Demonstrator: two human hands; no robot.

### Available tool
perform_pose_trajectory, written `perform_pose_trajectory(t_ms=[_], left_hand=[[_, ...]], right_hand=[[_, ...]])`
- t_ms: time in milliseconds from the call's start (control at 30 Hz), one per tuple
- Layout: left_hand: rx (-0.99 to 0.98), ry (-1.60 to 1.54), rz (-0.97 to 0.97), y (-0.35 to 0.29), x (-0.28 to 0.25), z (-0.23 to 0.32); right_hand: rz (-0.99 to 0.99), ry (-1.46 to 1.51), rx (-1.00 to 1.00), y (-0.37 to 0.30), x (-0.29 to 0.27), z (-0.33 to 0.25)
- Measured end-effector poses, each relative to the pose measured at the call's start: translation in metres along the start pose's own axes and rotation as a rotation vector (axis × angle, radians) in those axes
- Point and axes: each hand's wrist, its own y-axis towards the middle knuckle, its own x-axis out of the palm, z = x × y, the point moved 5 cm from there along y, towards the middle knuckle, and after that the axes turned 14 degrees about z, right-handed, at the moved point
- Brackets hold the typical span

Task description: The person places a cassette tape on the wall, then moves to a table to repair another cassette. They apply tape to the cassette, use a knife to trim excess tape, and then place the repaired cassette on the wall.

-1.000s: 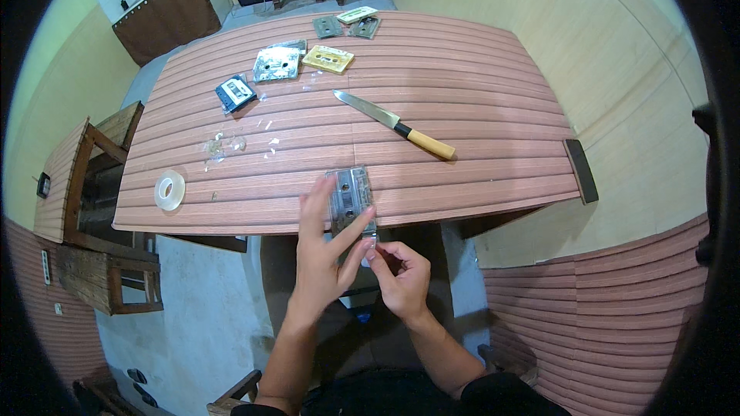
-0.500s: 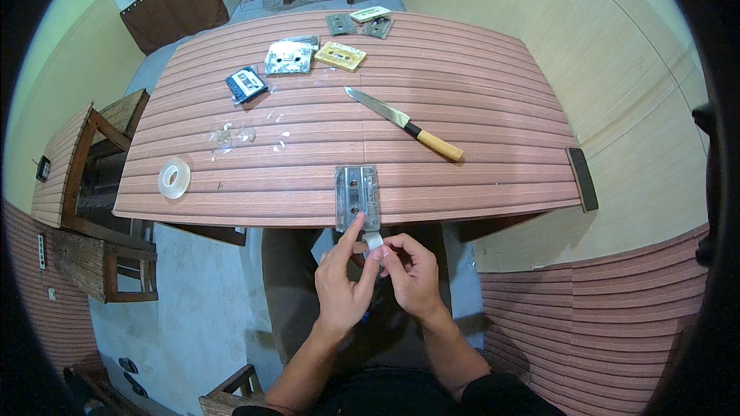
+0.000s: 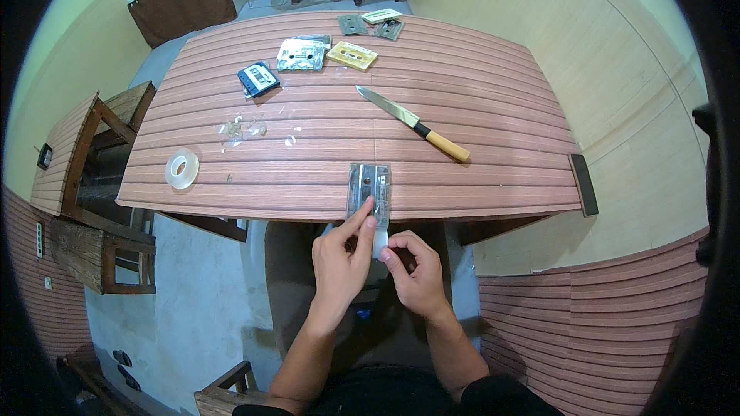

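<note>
A clear cassette tape (image 3: 358,182) lies flat at the table's near edge, its near end reaching the edge. My left hand (image 3: 339,262) holds it there, with the index finger stretched onto its top and the thumb beside it near the close end. The other left fingers are partly hidden. From that end a whitish, translucent strip of adhesive tape (image 3: 380,240) hangs toward me. My right hand (image 3: 416,270) is closed in a pinch on the strip's lower right edge, just off the table.
A tape roll (image 3: 182,169) lies left, near clear plastic scraps (image 3: 245,130). A wooden-handled knife (image 3: 416,125) rests right of centre. Farther back are a blue cassette (image 3: 258,78), a yellow one (image 3: 352,55) and several others. A dark flat block (image 3: 583,185) stands at the right edge.
My left thumb has moved up from the strip to the cassette's near end, and the index finger has slid farther along it. The right hand still pinches the strip, which now shows more length.
</note>
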Motion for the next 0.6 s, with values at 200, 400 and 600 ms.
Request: perform_pose_trajectory(t_ms=[200, 400, 600], left_hand=[[0.017, 0.126, 0.095, 0.0025, 0.0074, -0.003], [-0.047, 0.161, 0.064, 0.0048, 0.0045, -0.0036], [-0.062, 0.099, 0.06, 0.005, 0.007, -0.003]], right_hand=[[0.022, 0.056, 0.065, -0.0038, 0.0017, 0.0037], [0.042, 0.057, 0.058, -0.005, 0.0025, 0.0008], [0.031, 0.074, 0.06, -0.0036, 0.0029, 0.0012]])
